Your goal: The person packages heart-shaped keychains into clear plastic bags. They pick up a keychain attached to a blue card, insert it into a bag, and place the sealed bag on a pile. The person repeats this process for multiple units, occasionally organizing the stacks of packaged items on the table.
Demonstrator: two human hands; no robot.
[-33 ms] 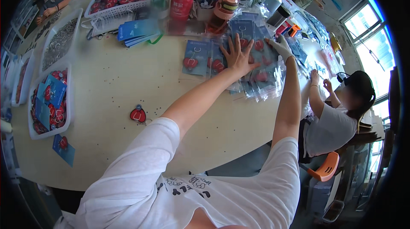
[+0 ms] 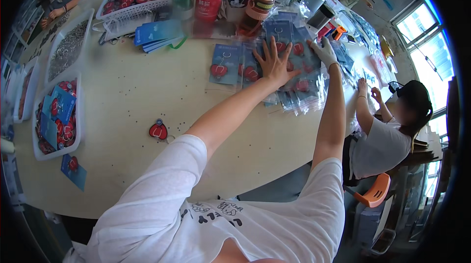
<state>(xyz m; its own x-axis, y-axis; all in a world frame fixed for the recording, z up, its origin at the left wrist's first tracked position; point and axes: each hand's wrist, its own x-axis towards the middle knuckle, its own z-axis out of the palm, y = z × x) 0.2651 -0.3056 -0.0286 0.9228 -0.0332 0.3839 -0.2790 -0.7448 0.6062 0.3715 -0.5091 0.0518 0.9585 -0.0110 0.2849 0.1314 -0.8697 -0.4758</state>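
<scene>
My bare left hand [image 2: 275,67] lies spread over a pile of clear bags [image 2: 301,94] at the table's far right; each bag holds a blue card with a red keychain. At the pile's right side is my right hand [image 2: 325,53], in a whitish glove, its fingers stretched out against the bags' edge. Left of the pile, another bagged card with a red keychain [image 2: 219,70] lies flat. A single loose red keychain [image 2: 158,130] rests on the table left of my left forearm.
At left stand a white bin [image 2: 81,130] of red keychains and blue cards, and a tray of metal rings [image 2: 68,50]. Behind are a basket [image 2: 105,15] of red pieces, blue cards [image 2: 156,32], a red cup [image 2: 208,7] and a bottle [image 2: 256,12]. A co-worker [image 2: 385,135] sits at right.
My right hand has shifted very slightly to the right and away from me. My left hand stays spread on the bags.
</scene>
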